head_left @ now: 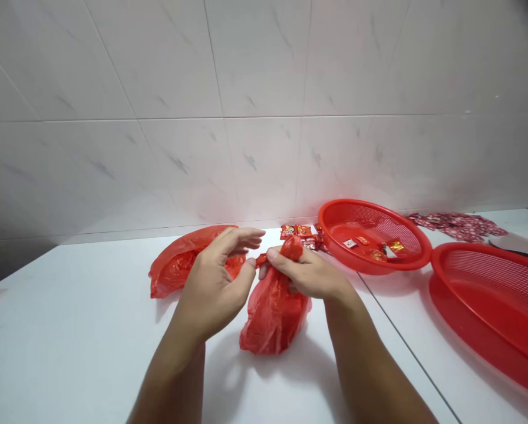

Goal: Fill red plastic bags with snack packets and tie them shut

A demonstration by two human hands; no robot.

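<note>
A red plastic bag (276, 312) stands bunched on the white table, its neck gathered. My right hand (310, 272) is closed round that neck, thumb and fingers pinching the twisted plastic. A short twisted end of the bag sticks out leftward from the pinch. Just left of it is my left hand (220, 282), fingers stretched out and apart from the thumb. Its thumb tip lies by the twisted end; whether they touch I cannot tell. Behind my left hand rests a second red plastic bag (175, 265), partly hidden by it. What the bags contain is not visible.
A red plastic basket (374, 265) with several small wrapped packets stands at back right. Another red basket (480, 318) is nearer on the right. Small red packets (289, 231) lie by the tiled wall. A patterned red-and-white cloth or sheet (458, 225) lies far right.
</note>
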